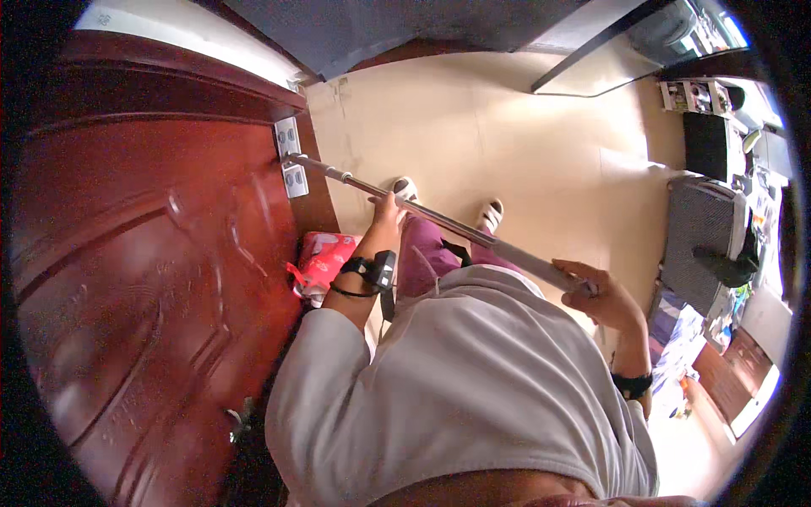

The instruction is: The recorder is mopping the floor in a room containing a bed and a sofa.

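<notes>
A flat mop with a telescopic metal handle [453, 227] crosses in front of me, from my right side to the lower part of a red panelled door [146, 253]. Its narrow pale mop head [296, 180], with dark oval clips on top, lies along the door's bottom edge. Partway down the handle, my left hand [388, 212] is wrapped around the metal tube. My right hand [592, 295] grips the thicker grey upper end, close to my right hip. The underside of the mop head is hidden.
A red patterned bag [326, 256] stands by the door, left of my legs. My sandalled feet are on the beige floor [507, 139]. Along the right are a grey textured box-like item [697, 222], a black box [704, 147] and a white rack [696, 96]. A dark panel edge [583, 47] juts in ahead.
</notes>
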The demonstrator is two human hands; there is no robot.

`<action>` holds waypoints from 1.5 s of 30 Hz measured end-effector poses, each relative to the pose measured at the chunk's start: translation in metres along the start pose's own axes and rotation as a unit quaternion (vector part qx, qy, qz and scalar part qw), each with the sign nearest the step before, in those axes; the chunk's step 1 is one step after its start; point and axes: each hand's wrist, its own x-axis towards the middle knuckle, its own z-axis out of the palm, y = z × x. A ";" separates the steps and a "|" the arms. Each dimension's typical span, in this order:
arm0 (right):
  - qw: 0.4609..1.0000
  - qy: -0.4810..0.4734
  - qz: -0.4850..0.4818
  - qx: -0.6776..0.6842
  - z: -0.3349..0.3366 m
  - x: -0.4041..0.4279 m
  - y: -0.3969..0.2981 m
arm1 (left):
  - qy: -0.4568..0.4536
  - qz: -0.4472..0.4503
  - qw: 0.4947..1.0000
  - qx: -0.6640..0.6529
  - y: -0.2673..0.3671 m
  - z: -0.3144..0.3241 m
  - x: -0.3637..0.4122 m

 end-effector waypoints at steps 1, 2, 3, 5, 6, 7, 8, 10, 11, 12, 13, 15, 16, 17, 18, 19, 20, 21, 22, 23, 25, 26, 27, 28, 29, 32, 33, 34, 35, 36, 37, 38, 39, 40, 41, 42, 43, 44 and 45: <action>0.999 -0.008 -0.038 0.013 0.004 0.002 0.023 | 0.017 0.013 0.999 0.050 -0.019 -0.007 0.011; 0.999 -0.007 -0.046 0.016 0.011 0.004 0.044 | 0.014 0.021 0.998 0.054 -0.028 -0.004 0.004; 0.995 0.018 -0.099 -0.003 0.016 0.001 0.062 | -0.044 0.020 0.997 0.060 -0.043 0.003 -0.006; 0.986 0.051 -0.156 -0.018 0.018 -0.007 0.102 | -0.109 0.022 0.991 0.072 -0.071 0.021 -0.022; 0.985 0.062 -0.158 -0.015 0.012 -0.010 0.125 | -0.084 0.010 0.991 0.103 -0.084 0.031 -0.033; 0.985 0.075 -0.158 -0.011 0.005 -0.014 0.149 | -0.059 -0.005 0.989 0.135 -0.099 0.042 -0.042; 0.983 0.067 -0.168 -0.016 -0.003 -0.021 0.167 | -0.017 -0.010 0.988 0.152 -0.108 0.039 -0.060; 0.983 0.080 -0.167 -0.010 -0.016 -0.032 0.215 | -0.192 -0.071 0.959 0.197 -0.146 0.031 -0.063; 0.983 0.100 -0.155 0.002 -0.020 -0.036 0.244 | -0.266 0.030 0.929 0.256 -0.175 0.039 -0.078; 0.982 0.094 -0.162 0.002 -0.025 -0.049 0.257 | -0.319 0.142 0.887 0.302 -0.188 0.043 -0.100; 0.993 0.081 -0.075 0.031 -0.033 -0.065 0.271 | -0.257 0.054 0.921 0.289 -0.199 0.067 -0.123; 0.995 0.059 0.040 0.075 -0.049 -0.104 0.277 | -0.253 0.001 0.927 0.278 -0.210 0.102 -0.179; 0.993 0.045 0.060 0.091 -0.055 -0.121 0.276 | -0.263 -0.071 0.939 0.212 -0.239 0.091 -0.153; 0.987 0.060 0.040 0.146 -0.051 -0.125 0.306 | -0.266 -0.070 0.937 0.217 -0.243 0.104 -0.164; 0.985 0.061 0.041 0.153 -0.049 -0.122 0.324 | -0.238 -0.058 0.945 0.217 -0.240 0.118 -0.181; 0.973 0.066 0.025 0.222 -0.040 -0.117 0.342 | -0.211 -0.045 0.951 0.223 -0.235 0.128 -0.196; 0.958 0.067 0.012 0.280 -0.037 -0.113 0.353 | -0.179 -0.033 0.959 0.219 -0.237 0.132 -0.205; 0.959 0.051 -0.021 0.280 -0.038 -0.107 0.358 | -0.210 0.006 0.952 0.222 -0.271 0.100 -0.140; 0.954 0.046 0.001 0.297 -0.041 -0.103 0.340 | -0.178 -0.061 0.968 0.168 -0.276 0.098 -0.120; 0.958 0.053 -0.018 0.282 -0.040 -0.096 0.330 | -0.144 -0.063 0.969 0.191 -0.266 0.108 -0.120; 0.966 0.057 -0.017 0.253 -0.037 -0.083 0.302 | -0.170 -0.056 0.967 0.183 -0.244 0.111 -0.111; 0.968 0.058 0.005 0.246 -0.037 -0.078 0.290 | -0.139 -0.073 0.966 0.207 -0.234 0.120 -0.114; 0.966 0.050 -0.004 0.255 -0.035 -0.071 0.283 | -0.158 -0.062 0.969 0.179 -0.225 0.121 -0.122; 0.966 0.030 -0.022 0.255 -0.032 -0.059 0.281 | -0.170 -0.038 0.975 0.141 -0.205 0.120 -0.143; 0.962 0.049 -0.015 0.268 -0.028 -0.059 0.274 | -0.146 -0.040 0.979 0.136 -0.201 0.122 -0.138; 0.967 0.047 -0.071 0.239 -0.006 -0.045 0.275 | -0.080 0.023 0.988 0.131 -0.187 0.103 -0.111; 0.976 0.079 -0.101 0.174 0.000 -0.041 0.278 | -0.085 0.027 0.988 0.124 -0.189 0.098 -0.100; 0.979 0.108 -0.130 0.110 0.005 -0.038 0.276 | -0.088 0.033 0.988 0.120 -0.185 0.096 -0.094; 0.978 0.077 -0.086 0.172 0.000 -0.049 0.256 | -0.107 0.000 0.990 0.090 -0.173 0.096 -0.105; 0.977 0.082 -0.085 0.178 0.002 -0.048 0.258 | -0.111 -0.002 0.989 0.096 -0.170 0.099 -0.100; 0.973 0.087 -0.084 0.197 0.005 -0.048 0.265 | -0.144 -0.037 0.975 0.168 -0.171 0.099 -0.090; 0.970 0.084 -0.086 0.210 0.009 -0.050 0.271 | -0.170 -0.067 0.955 0.231 -0.168 0.088 -0.079; 0.972 0.077 -0.087 0.206 0.012 -0.053 0.281 | -0.375 0.121 0.780 0.486 -0.165 0.076 -0.073; 0.968 0.094 -0.100 0.209 0.012 -0.059 0.295 | -0.318 -0.005 0.852 0.416 -0.173 0.069 -0.067; 0.962 0.115 -0.112 0.219 0.012 -0.059 0.311 | -0.254 -0.132 0.896 0.338 -0.183 0.097 -0.100; 0.965 0.110 -0.029 0.237 0.001 -0.077 0.302 | -0.279 -0.161 0.891 0.321 -0.193 0.104 -0.107; 0.964 0.097 0.047 0.241 -0.014 -0.096 0.287 | -0.317 -0.207 0.870 0.317 -0.205 0.088 -0.077; 0.945 0.127 0.059 0.294 -0.017 -0.111 0.298 | -0.322 -0.235 0.837 0.374 -0.207 0.113 -0.112; 0.934 0.116 0.043 0.335 -0.022 -0.121 0.318 | -0.341 -0.251 0.831 0.359 -0.208 0.125 -0.140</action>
